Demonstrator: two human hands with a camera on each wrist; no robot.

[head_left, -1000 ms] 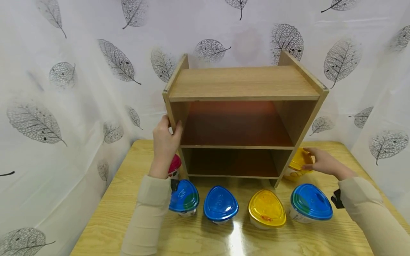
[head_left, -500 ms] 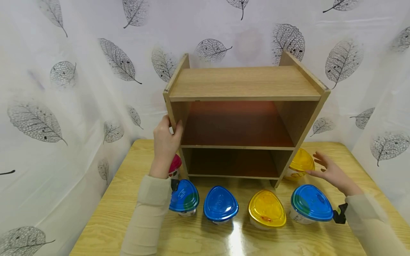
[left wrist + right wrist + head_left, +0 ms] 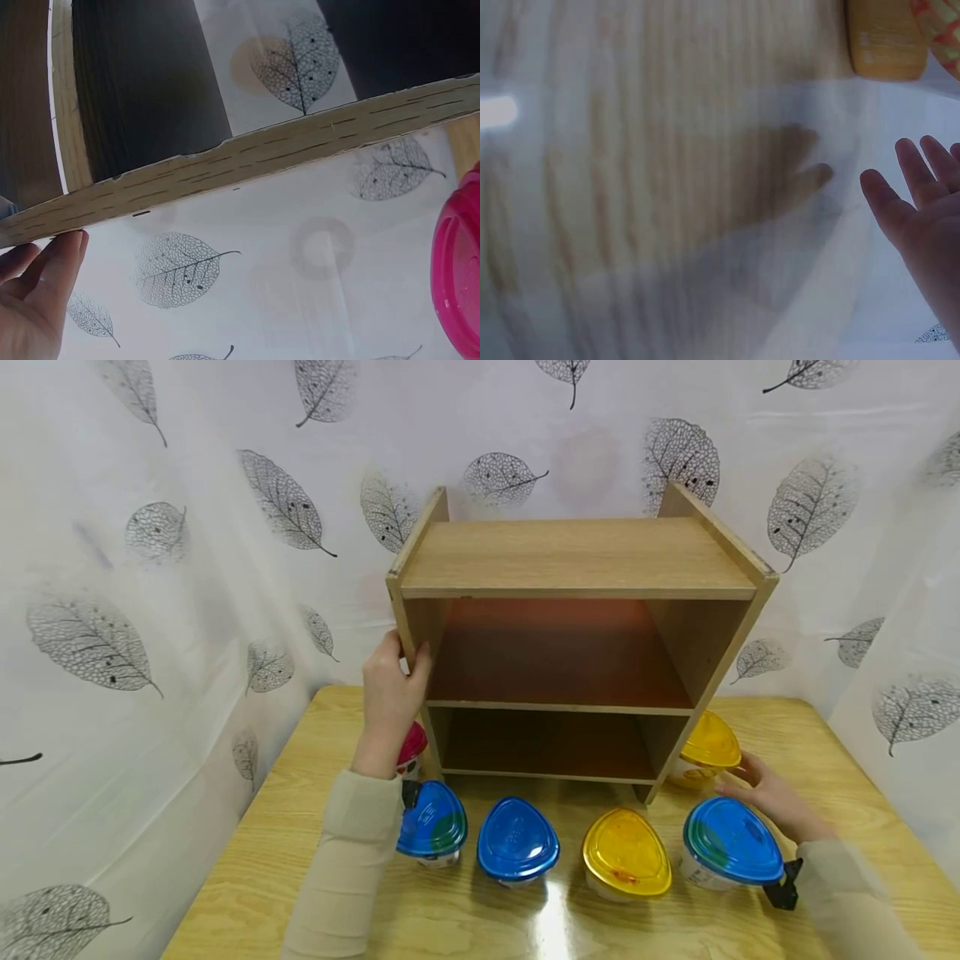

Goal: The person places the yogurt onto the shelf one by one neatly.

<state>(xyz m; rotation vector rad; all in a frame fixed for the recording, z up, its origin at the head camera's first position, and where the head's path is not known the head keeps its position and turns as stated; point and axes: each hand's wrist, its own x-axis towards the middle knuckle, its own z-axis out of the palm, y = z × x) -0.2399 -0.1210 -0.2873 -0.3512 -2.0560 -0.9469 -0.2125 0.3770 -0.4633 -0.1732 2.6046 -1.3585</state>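
- Hands doing different work: the left hand [image 3: 393, 693] grips the side panel of the wooden shelf unit [image 3: 577, 556], thumb on the inner side and fingers outside, while the right hand [image 3: 768, 793] holds nothing, its fingers loose and spread.
- That shelf unit stands on the worktop [image 3: 262, 852] against the leaf-printed sheet [image 3: 187, 610], and the rear yellow tub [image 3: 708, 743] sits tight by its right side, just beyond the right hand's fingers.
- From where I stand, I can't quite tell whether a fingertip brushes that tub; the right wrist view, blurred as it is, suggests a gap.
- A hard pull by the left hand, with nothing steadying the far side, could twist the unit and knock the rear yellow tub.
- The right-hand blue tub [image 3: 731, 843] lies under that forearm; a dark wrist device [image 3: 783, 887] is close enough to nudge it.
- Along the front, the front yellow tub [image 3: 627, 852], the middle blue tub [image 3: 517, 839] and the left-hand blue tub [image 3: 432, 818] block the way forward.
- A pink-lidded tub [image 3: 412, 747] is partly hidden by the left wrist, easy to bump.
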